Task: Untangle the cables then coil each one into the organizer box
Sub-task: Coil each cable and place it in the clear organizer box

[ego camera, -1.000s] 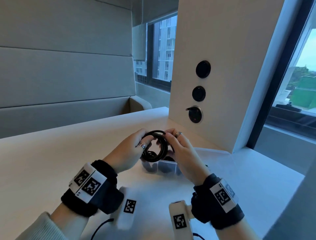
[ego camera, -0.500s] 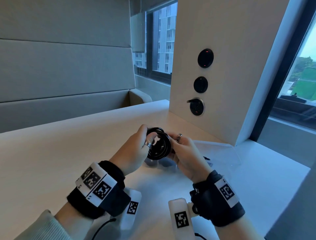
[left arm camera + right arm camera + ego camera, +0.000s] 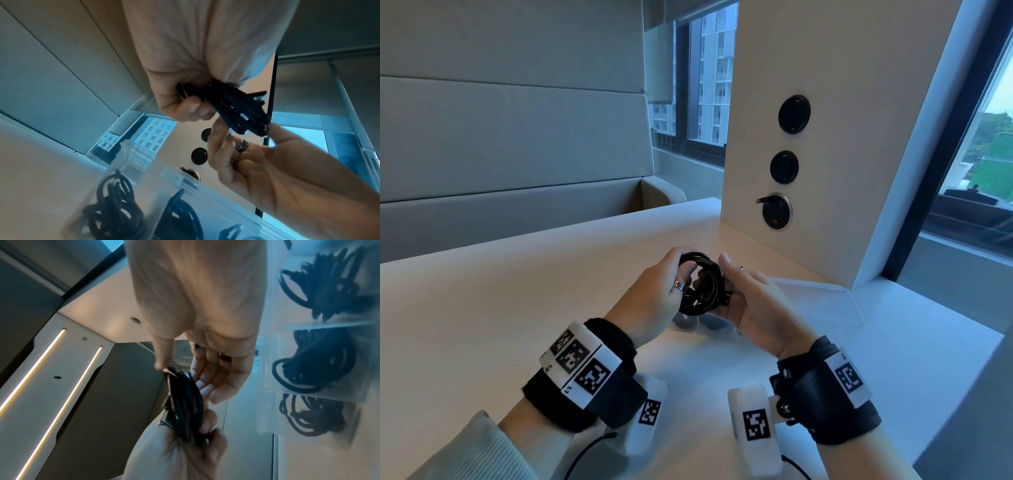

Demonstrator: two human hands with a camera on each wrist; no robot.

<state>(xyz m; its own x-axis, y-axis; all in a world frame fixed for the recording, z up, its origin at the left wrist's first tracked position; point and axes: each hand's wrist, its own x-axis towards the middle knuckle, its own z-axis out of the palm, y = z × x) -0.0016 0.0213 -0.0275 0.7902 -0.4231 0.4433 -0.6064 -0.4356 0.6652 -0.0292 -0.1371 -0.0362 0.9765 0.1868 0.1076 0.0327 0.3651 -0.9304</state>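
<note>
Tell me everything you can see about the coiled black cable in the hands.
The coiled black cable is a thin, smooth cord wound into several round loops, with a small metal-tipped plug showing among them. It is held on edge above the clear organizer box. The left hand grips one side; the right hand touches the other with nearly straight fingers.

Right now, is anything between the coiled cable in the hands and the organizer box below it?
Nothing visible. The coiled cable hangs directly above the open organizer box, whose compartments already hold other coils.
</note>
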